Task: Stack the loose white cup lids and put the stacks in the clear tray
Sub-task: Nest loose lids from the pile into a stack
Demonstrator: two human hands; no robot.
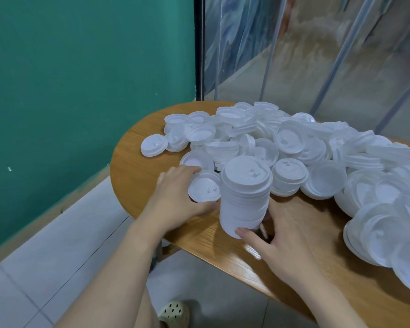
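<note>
The right hand (278, 235) is cupping the base of the stack of lids (245, 195), thumb curled against it; the left hand (175, 197) is gripping a loose lid (204, 189) beside it; seating it squarely should prevent leaning; the lid pile (294, 143) is lying beyond; no tray is showing.

No readable text, label, brand, number or sign showed anywhere. White cup lids (291, 147) on wooden table (137, 176) carried only moulded sip tabs, no lettering made out. Green wall (81, 67) at left was plain, unmarked.
</note>
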